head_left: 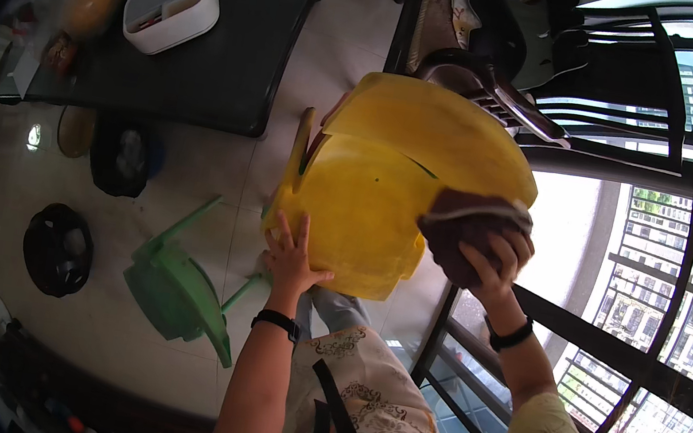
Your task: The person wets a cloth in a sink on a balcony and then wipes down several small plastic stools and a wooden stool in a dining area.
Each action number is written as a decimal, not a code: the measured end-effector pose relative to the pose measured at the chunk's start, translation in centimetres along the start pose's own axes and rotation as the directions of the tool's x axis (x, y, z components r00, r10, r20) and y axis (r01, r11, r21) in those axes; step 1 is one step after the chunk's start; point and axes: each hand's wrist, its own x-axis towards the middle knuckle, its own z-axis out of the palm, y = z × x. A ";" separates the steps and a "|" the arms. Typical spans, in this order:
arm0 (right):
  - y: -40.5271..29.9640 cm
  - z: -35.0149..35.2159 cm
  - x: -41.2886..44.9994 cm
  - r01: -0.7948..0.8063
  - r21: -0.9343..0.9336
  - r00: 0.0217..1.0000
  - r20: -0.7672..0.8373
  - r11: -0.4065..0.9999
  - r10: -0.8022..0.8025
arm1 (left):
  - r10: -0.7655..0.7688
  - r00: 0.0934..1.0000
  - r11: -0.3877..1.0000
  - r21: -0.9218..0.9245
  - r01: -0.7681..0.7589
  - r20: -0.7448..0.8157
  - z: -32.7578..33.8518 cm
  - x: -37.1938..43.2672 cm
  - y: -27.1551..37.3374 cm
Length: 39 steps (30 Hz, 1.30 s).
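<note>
A yellow plastic chair stands before me, its curved backrest towards the top of the view. My left hand lies with spread fingers on the near left edge of its seat. My right hand grips a bunched dark maroon cloth, raised by the chair's right side. The cloth hides part of the backrest's right end; whether it touches the chair I cannot tell. A green plastic chair is on the floor, left of my left forearm.
A dark table at upper left bears a white divided container and bagged items. Black bins are on the floor at left. A dark wooden armchair stands behind the yellow chair; a dark metal railing runs along the right.
</note>
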 end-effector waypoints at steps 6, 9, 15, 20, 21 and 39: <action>-2.6 13.5 12.1 -0.022 -0.188 0.996 -0.094 0.982 0.004 | 0.037 0.998 0.999 0.030 -0.036 -0.050 0.3 0.2 1.0; -3.7 16.6 10.8 0.010 -0.211 0.975 -0.213 0.977 -0.056 | 0.011 0.999 0.999 0.037 -0.009 -0.042 0.0 0.2 0.7; -1.8 19.9 5.9 0.435 -0.222 0.891 0.248 0.873 -0.381 | -0.037 0.999 0.997 0.064 0.035 0.029 -0.3 0.4 1.7; 0.5 23.5 1.6 0.807 -0.346 0.580 0.615 0.479 -0.534 | -0.022 0.999 0.993 0.115 0.017 0.039 -0.4 1.3 1.2; 0.8 23.1 0.0 0.689 -0.235 0.640 0.641 0.686 -0.423 | 0.007 1.000 0.994 0.112 -0.006 -0.001 -0.1 1.5 1.1; -13.0 24.7 2.4 -0.758 0.152 0.642 0.344 0.635 0.685 | 0.125 0.970 0.990 -0.036 -0.136 -0.209 1.5 0.7 0.3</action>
